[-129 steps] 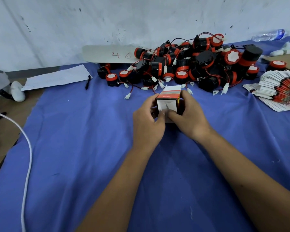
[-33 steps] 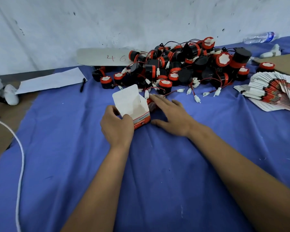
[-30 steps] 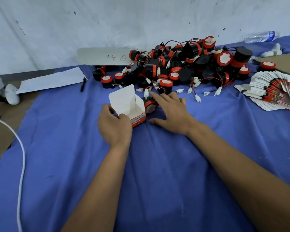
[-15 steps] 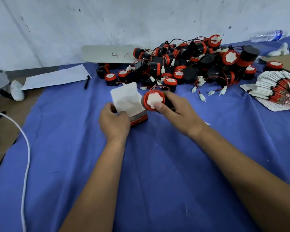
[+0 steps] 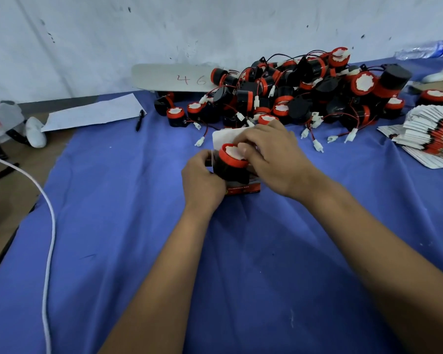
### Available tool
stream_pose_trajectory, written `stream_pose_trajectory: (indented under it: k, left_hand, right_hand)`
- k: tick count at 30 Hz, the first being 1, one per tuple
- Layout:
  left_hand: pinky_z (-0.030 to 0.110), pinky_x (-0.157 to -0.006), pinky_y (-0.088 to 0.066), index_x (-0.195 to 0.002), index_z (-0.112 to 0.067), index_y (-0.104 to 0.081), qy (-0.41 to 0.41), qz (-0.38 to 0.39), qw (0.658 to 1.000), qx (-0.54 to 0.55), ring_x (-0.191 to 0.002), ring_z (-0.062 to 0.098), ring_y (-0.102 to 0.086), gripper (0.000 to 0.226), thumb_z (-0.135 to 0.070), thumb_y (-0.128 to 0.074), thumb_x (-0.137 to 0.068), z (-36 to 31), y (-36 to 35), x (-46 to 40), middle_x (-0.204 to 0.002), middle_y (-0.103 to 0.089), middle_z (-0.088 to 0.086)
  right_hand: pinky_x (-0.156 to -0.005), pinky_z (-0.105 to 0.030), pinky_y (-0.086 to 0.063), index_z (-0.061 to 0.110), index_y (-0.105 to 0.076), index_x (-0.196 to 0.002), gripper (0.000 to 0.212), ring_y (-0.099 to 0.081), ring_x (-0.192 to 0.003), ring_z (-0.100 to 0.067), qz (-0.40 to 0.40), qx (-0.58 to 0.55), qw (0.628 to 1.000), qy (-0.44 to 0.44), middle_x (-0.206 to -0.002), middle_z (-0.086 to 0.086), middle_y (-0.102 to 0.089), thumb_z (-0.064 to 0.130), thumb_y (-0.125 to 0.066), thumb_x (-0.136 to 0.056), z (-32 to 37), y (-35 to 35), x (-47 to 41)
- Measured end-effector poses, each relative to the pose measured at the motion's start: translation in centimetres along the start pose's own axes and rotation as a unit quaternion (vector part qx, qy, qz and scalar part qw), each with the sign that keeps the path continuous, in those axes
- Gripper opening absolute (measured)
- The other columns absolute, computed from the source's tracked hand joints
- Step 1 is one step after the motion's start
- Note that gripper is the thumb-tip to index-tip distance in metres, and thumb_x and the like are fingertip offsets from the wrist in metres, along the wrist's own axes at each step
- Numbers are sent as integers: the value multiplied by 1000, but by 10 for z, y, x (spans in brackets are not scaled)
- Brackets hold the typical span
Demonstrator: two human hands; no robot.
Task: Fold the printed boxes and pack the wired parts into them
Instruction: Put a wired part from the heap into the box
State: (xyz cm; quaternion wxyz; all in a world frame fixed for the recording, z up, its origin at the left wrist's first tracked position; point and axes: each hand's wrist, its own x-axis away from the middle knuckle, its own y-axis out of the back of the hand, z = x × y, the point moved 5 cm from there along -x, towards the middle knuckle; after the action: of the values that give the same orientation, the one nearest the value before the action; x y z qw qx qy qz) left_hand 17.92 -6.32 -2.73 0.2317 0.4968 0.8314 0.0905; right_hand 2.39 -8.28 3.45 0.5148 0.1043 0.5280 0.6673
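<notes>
A small printed box (image 5: 243,190) stands on the blue cloth (image 5: 118,226) with its white lid flap (image 5: 223,136) raised behind. My left hand (image 5: 202,180) grips the box's left side. A black wired part with a red rim and white face (image 5: 232,162) sits in the box's mouth, its upper half still showing. My right hand (image 5: 274,159) holds that part from the right, fingers curled over its top. A big pile of the same wired parts (image 5: 292,98) lies just beyond. Flat printed boxes (image 5: 430,139) are fanned in a stack at the right.
A white sheet (image 5: 92,113) and a black pen (image 5: 139,120) lie at the back left. A grey card marked 46 (image 5: 174,77) leans on the wall. A white cable (image 5: 46,226) runs down the left edge. A water bottle (image 5: 425,49) lies at the far right.
My right hand picked a wired part out of the pile, lifted it and brought it down into the open box. My left hand stayed on the box, steadying it.
</notes>
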Motion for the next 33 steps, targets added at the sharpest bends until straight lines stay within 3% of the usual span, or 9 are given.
stream_pose_trajectory:
  k: [3,5,7,10,16,19,23,30,33]
  left_hand:
    - [16,-55,-41,-73,-30,-59,-1,0,1000,12,-60,-1,-53,34,2,-72,-77,0,1,-1,-70,-62,-13]
    - [18,-55,-40,-73,-29,-59,0,1,1000,21,-60,2,-50,31,-1,-70,-78,0,3,-1,-69,-61,-12]
    - [15,-55,-39,-75,-29,-61,1,5,1000,21,-61,1,-53,30,1,-68,-77,0,3,0,-71,-62,-12]
    - [13,-56,-43,-76,-30,-62,9,13,999,31,-65,-4,-57,30,0,-67,-78,0,1,-1,-74,-65,-13]
    - [15,-58,-42,-72,-29,-60,-29,65,996,61,-63,1,-54,34,3,-62,-81,-6,0,1,-68,-64,-17]
    - [35,-71,-56,-95,-11,-71,-22,127,986,109,-82,17,-66,18,-1,-64,-82,-6,-1,-1,-89,-74,7]
    - [32,-82,-59,-111,-14,-74,31,221,955,195,-99,20,-73,32,-9,-66,-81,-6,-7,-1,-106,-77,7]
    - [30,-79,-58,-113,-16,-69,6,122,982,146,-97,17,-71,24,-27,-60,-94,-15,-19,9,-104,-75,2]
    - [39,-69,-56,-102,-9,-63,-22,80,992,96,-86,33,-65,26,-35,-66,-100,-18,-20,10,-96,-68,16]
  right_hand:
    - [-89,-36,-21,36,-64,-119,59,-32,-105,-11,35,58,997,45,-112,16,-58,69,-22,-95,13,-3,4]
    - [-88,-35,-17,36,-61,-125,61,-28,-104,-9,54,107,991,68,-112,14,-56,74,-27,-91,16,-4,4]
    - [-88,-34,-16,34,-60,-132,48,-32,-109,-12,49,97,992,59,-118,12,-56,62,-50,-94,11,-3,0]
    - [-90,-33,-17,30,-55,-138,55,-37,-119,-15,28,82,995,52,-123,11,-53,49,-69,-89,7,-2,-3]
    - [-98,-41,-31,24,-57,-137,59,-44,-121,-21,14,104,994,28,-123,5,-53,45,-75,-85,5,0,-6]
    - [-98,-40,-37,24,-59,-133,58,-47,-120,-22,21,94,995,12,-122,4,-54,42,-79,-82,7,4,-8]
    - [-97,-41,-40,28,-63,-126,51,-51,-118,-22,40,122,992,-16,-117,4,-57,34,-81,-79,9,10,-11]
    - [-89,-40,-52,20,-70,-120,38,-62,-107,-25,57,128,990,-25,-114,-3,-71,8,-68,-83,10,6,-6]
    - [-87,-37,-54,20,-76,-114,35,-64,-102,-23,96,103,990,-15,-108,0,-74,3,-63,-86,6,7,-6]
